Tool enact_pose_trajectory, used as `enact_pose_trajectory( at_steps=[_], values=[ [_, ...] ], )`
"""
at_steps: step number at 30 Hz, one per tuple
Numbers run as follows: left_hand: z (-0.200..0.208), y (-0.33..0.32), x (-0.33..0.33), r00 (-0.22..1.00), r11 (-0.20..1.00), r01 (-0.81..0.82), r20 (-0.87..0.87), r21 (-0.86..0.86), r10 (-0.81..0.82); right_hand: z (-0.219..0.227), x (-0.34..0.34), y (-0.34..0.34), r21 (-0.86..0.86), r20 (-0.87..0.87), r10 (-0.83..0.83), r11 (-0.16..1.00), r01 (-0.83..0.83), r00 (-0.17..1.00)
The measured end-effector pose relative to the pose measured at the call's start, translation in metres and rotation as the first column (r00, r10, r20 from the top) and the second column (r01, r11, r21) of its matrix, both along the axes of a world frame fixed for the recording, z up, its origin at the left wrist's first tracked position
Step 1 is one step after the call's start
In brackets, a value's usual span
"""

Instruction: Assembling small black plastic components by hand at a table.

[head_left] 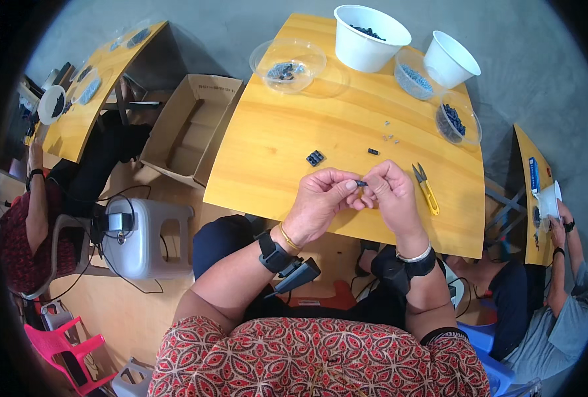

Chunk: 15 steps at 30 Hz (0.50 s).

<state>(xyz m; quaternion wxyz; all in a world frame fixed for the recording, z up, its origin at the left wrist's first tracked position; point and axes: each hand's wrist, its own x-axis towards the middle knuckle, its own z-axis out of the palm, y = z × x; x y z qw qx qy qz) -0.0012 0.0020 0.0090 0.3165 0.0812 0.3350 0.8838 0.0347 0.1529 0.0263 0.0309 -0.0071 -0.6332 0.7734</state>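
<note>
Over the near part of the wooden table (267, 145), my left hand (322, 202) and my right hand (393, 198) meet, fingertips pinched together. Between them is a small dark plastic piece (360, 183), mostly covered by the fingers. Just beyond my left hand lies a black block with several round holes (315, 158). A single small black piece (373, 151) rests beyond my right hand. A few tiny clear bits (388, 137) are scattered farther up the table. To the right of my right hand lie yellow-handled thread snips (426, 188), blades pointing away from me.
Along the far side stand a white bucket (367, 49) with dark pieces, another white bucket (449, 59), and clear bowls of small parts (287, 69), (413, 76), (456, 122). A cardboard box (191, 129) and grey stool (145, 238) are left. People sit at tables on both sides.
</note>
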Motion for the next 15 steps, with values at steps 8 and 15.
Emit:
enact_pose_trajectory(
  at_steps=[8,15],
  values=[
    [-0.0045,0.0014,0.0021,0.998,0.999,-0.016,-0.057,-0.05,0.013,-0.0009,0.0064,-0.0021,0.353,-0.158,-0.089,0.925,0.141,0.983],
    [-0.0028,-0.001,0.0008,1.0,1.0,0.017,-0.003,-0.019,-0.017,-0.0042,0.0036,-0.0011,0.016,-0.055,-0.106,0.994,0.107,0.993]
  ],
)
